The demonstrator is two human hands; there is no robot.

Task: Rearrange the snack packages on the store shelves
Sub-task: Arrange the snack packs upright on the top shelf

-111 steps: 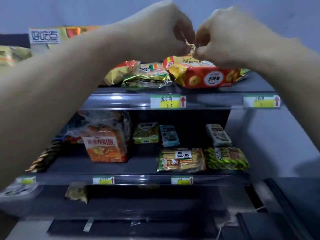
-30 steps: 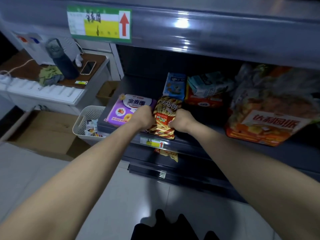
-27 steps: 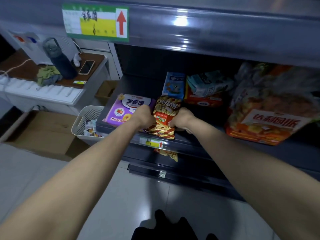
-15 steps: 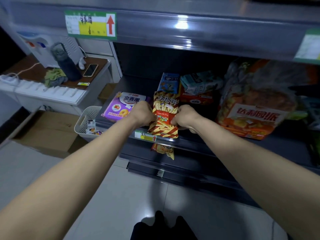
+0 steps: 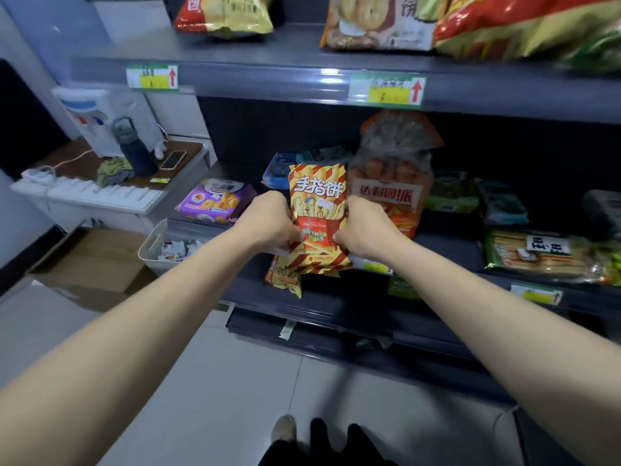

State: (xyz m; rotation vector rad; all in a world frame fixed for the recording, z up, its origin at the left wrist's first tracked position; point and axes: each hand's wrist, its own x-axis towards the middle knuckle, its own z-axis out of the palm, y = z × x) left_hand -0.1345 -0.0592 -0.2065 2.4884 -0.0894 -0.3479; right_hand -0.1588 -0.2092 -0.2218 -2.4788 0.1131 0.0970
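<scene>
Both hands hold the striped snack pkg upright in front of the middle shelf.

The middle shelf (image 5: 447,253) still carries the big orange cake bag (image 5: 393,183) on the right of the hands and the purple ring-snack bag (image 5: 215,201) on the left; the top shelf (image 5: 302,75) w/ two price tags is now fully in view, which 0.5 s ago was not. The striped snack pkg (image 5: 318,220), before leaning on the shelf edge, is now lifted and stands vertical, its bottom in front of the shelf edge. Left hand (image 5: 268,223) is closed on its left edge, right hand (image 5: 364,228) closed on its right edge, fingers curled behind. Another yellow pkg (image 5: 284,277) shows just below.
</scene>
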